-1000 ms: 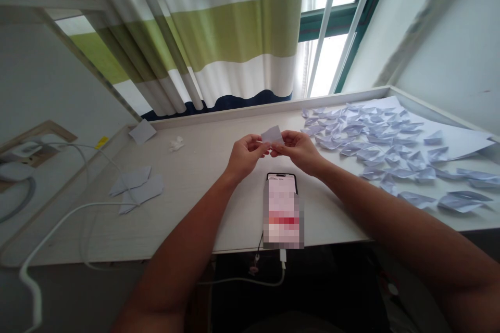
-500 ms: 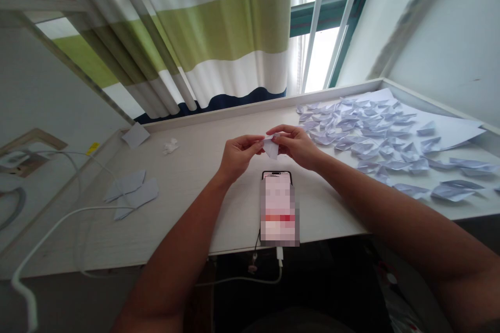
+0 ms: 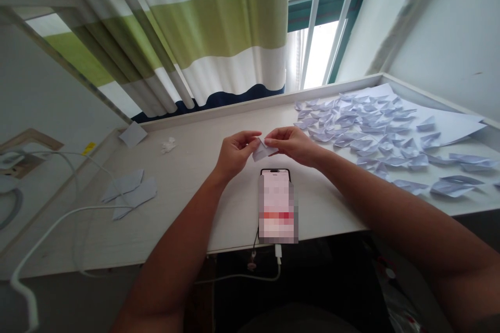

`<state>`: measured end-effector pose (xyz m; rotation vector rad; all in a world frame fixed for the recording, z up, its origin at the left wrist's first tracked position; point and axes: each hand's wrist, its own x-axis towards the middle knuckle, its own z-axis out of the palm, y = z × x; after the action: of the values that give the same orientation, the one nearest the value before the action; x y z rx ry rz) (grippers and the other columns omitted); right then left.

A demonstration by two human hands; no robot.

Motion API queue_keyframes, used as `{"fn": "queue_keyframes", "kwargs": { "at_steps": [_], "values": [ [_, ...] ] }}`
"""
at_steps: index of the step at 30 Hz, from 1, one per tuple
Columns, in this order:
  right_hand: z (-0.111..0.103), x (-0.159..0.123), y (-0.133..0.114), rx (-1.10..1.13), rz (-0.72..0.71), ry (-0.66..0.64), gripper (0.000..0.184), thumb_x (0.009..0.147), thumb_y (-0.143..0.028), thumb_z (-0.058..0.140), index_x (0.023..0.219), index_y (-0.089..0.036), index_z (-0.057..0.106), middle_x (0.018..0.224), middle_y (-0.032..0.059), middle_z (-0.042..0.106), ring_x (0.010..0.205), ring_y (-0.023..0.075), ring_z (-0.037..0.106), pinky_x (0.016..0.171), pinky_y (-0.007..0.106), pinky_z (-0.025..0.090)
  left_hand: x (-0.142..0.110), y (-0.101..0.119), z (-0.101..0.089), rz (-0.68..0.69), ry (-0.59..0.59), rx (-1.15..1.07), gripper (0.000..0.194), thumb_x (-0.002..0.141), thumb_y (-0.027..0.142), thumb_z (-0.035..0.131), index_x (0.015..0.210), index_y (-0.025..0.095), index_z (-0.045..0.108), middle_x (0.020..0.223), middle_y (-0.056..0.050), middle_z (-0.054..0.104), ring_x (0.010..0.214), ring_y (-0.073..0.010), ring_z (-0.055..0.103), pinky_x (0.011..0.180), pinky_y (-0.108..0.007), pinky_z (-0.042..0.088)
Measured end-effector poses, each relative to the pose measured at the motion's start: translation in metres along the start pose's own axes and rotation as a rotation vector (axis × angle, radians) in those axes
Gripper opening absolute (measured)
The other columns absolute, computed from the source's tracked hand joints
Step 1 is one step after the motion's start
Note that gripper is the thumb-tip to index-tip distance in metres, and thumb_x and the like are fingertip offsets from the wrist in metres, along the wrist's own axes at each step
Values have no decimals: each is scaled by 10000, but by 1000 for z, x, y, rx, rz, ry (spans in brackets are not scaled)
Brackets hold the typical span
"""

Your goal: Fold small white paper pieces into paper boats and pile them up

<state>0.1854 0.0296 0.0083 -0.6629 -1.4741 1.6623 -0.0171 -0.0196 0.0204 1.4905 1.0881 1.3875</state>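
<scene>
A small folded piece of white paper (image 3: 262,151) hangs just above the pale desk (image 3: 195,187), pinched from both sides. My left hand (image 3: 233,153) grips its left edge with closed fingertips. My right hand (image 3: 294,144) holds its right edge the same way. Directly below the hands, a phone (image 3: 275,205) lies flat on the desk with its screen lit. Several small folded paper boats (image 3: 363,132) are spread over the desk to the right of my right hand.
A large white sheet (image 3: 449,127) lies under the far boats at right. Flat paper pieces (image 3: 128,192) and a white cable (image 3: 58,223) lie on the left. A crumpled scrap (image 3: 169,144) sits near the back. A charging cable (image 3: 269,270) hangs below the phone. Striped curtain (image 3: 203,36) behind.
The paper piece went from upright between my fingertips to turned downward and lower, nearer the desk. Both hands stayed pinched on it; the view shifted slightly.
</scene>
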Motion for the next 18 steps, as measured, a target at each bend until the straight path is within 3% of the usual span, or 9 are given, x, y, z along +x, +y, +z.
{"fn": "queue_keyframes", "kwargs": {
  "at_steps": [5,11,18],
  "values": [
    [2,-1,0,-59,7,27,383,667,-449,1023,805,-188,779,746,14,735,682,139,661,654,303,593,2,-4,0,-28,65,-3,242,753,348,925,901,171,852,882,-68,811,809,-185,713,771,-303,560],
    [2,-2,1,38,44,-1,461,712,-580,979,774,-182,755,766,11,700,736,133,639,698,287,557,3,-6,3,6,64,18,219,749,357,902,836,166,840,805,-54,795,719,-155,673,685,-279,520],
    [-3,-1,3,-49,13,-44,395,778,-528,947,869,-167,815,773,25,718,698,126,607,636,286,503,-1,-3,6,-21,47,39,222,781,371,861,829,158,823,774,-53,776,688,-147,651,645,-270,493]
  ]
}}
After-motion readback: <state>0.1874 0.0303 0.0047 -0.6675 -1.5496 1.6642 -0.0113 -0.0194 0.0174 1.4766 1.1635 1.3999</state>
